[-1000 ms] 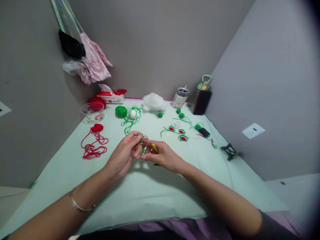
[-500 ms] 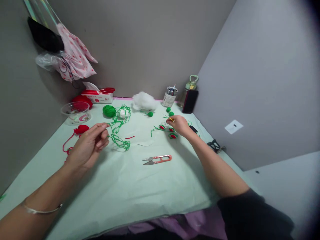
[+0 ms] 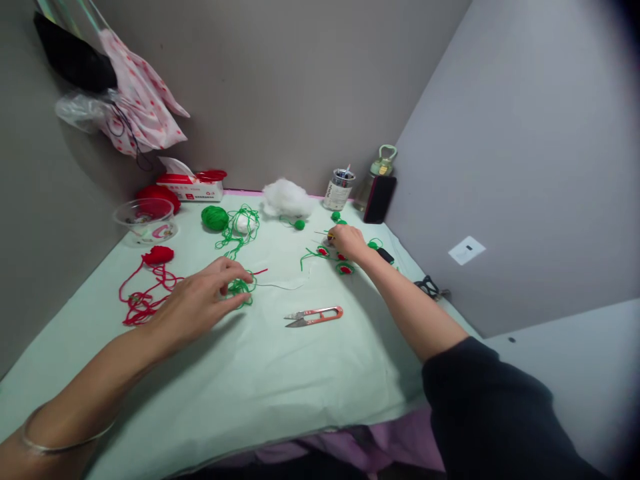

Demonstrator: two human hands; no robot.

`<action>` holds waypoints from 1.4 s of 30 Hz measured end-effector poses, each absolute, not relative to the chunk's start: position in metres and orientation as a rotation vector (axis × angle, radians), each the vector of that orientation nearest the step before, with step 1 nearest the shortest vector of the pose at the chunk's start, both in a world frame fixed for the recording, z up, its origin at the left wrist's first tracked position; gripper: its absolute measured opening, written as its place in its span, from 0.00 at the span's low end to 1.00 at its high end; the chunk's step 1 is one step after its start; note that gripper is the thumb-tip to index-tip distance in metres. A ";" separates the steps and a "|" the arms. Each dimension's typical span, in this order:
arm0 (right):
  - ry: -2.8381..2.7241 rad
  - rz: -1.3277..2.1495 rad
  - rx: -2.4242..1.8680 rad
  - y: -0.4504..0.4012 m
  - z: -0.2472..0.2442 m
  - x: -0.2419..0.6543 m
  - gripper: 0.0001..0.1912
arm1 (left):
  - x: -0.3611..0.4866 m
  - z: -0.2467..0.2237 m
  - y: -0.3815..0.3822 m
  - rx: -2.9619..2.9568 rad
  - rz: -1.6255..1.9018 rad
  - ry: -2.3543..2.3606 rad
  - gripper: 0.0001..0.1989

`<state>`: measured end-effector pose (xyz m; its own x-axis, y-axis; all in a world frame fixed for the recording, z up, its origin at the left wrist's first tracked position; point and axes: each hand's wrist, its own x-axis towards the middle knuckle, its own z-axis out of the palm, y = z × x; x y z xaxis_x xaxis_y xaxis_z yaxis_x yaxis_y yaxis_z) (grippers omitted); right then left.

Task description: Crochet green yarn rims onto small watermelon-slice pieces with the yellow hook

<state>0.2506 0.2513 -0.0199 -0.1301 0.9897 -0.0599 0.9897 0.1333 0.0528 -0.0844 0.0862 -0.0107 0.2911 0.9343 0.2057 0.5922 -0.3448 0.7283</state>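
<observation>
My left hand point(image 3: 207, 293) is over the left part of the table, thumb and fingers apart around a loose tangle of green yarn point(image 3: 241, 288). A firm grip on the yarn does not show. My right hand point(image 3: 349, 241) is closed on a thin crochet hook point(image 3: 321, 233) with a yellowish part by the fingertips. Below that hand lie small red-and-green crocheted pieces point(image 3: 345, 269) with green yarn tails. Orange-handled thread snips point(image 3: 315, 317) rest between my arms, blades pointing left. A short red yarn scrap point(image 3: 261, 271) is near my left fingertips.
Red yarn point(image 3: 145, 303) lies left of my left hand. Behind are a clear tub point(image 3: 150, 230), green yarn ball point(image 3: 215, 218), white stuffing point(image 3: 287, 199), small green ball point(image 3: 299, 225), pen tin point(image 3: 339, 190), phone point(image 3: 380, 200) and bottle point(image 3: 385, 160). Walls enclose the back and sides.
My left hand has moved down and right, its fingers spreading from a pinch, and the green yarn has come down with it. My right hand has shifted slightly left, still holding the crochet hook.
</observation>
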 end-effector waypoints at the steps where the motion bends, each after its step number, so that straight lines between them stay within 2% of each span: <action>1: 2.300 0.006 2.018 0.252 -0.020 0.252 0.19 | -0.084 -0.010 0.085 2.088 0.808 1.379 0.12; 3: 2.298 0.010 2.027 0.253 -0.021 0.254 0.19 | -0.083 -0.007 0.082 2.165 0.744 1.420 0.15; 9: 2.337 -0.103 2.057 0.254 -0.022 0.252 0.19 | -0.075 0.005 0.075 2.213 0.837 1.385 0.16; 15: 2.373 -0.304 2.198 0.251 -0.024 0.251 0.19 | -0.056 0.010 0.066 2.197 0.801 1.284 0.14; 18: 2.419 -0.476 2.303 0.248 -0.019 0.254 0.18 | -0.049 0.010 0.068 2.271 0.765 1.237 0.10; 21: 2.507 -0.776 2.351 0.236 -0.007 0.253 0.14 | -0.044 0.009 0.074 2.434 0.838 1.287 0.11; 23: 2.570 -1.070 2.301 0.219 0.002 0.247 0.12 | -0.040 0.010 0.078 2.415 0.966 1.298 0.06; 29: 2.558 -1.941 1.868 0.145 0.017 0.208 0.21 | -0.016 0.008 0.081 1.544 1.076 1.143 0.09; 35: 2.289 -2.536 1.542 0.112 0.005 0.187 0.20 | -0.004 -0.011 0.072 1.182 1.069 0.950 0.12; 39: 2.288 -2.549 1.468 0.110 0.000 0.185 0.20 | -0.006 -0.015 0.067 1.032 1.086 0.880 0.11; 42: 2.576 -2.220 1.435 0.109 0.006 0.193 0.20 | -0.008 -0.014 0.067 0.945 1.081 0.839 0.10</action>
